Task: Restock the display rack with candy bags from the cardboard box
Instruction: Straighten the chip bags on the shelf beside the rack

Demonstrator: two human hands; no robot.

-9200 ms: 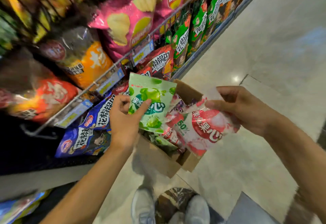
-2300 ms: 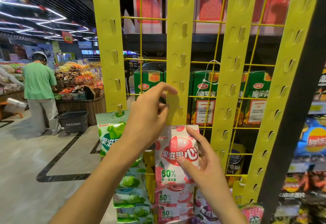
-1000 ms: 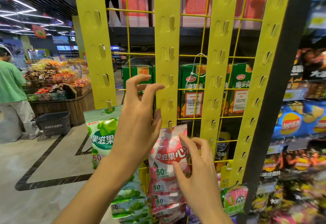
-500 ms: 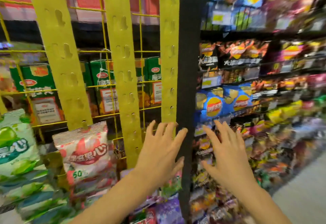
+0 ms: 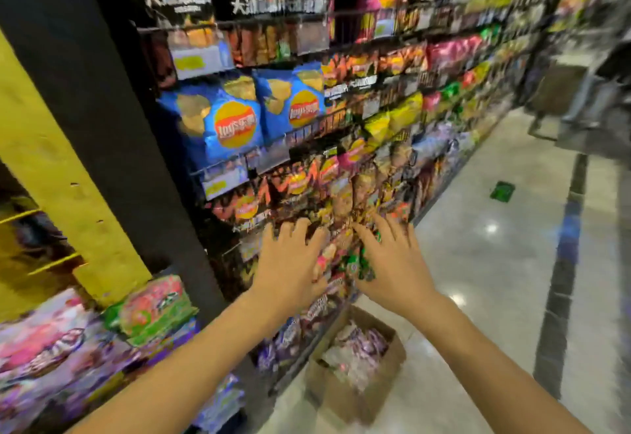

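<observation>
Fingers (image 5: 297, 230) splayed on left hand (image 5: 290, 264) and right hand (image 5: 392, 264) (nothing held) above cardboard box (image 5: 341, 396).

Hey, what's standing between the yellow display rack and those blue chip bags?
A black upright post separates the yellow display rack from the blue chip bags, in the head view.

Colours on the aisle in front of me.
Box (image 5: 355, 399): plain brown card; the packets (image 5: 358, 353) in it pink and white, blurred. Rack strip (image 5: 51, 167) to my left: bright yellow, beside a black post (image 5: 112, 133). Hung candy bags (image 5: 157, 307): green with a pink-red middle. Chip bags (image 5: 235, 119): blue, each with a yellow-and-red round badge. Floor (image 5: 478, 297): pale glossy grey with a dark stripe and one green patch (image 5: 502, 190).
</observation>
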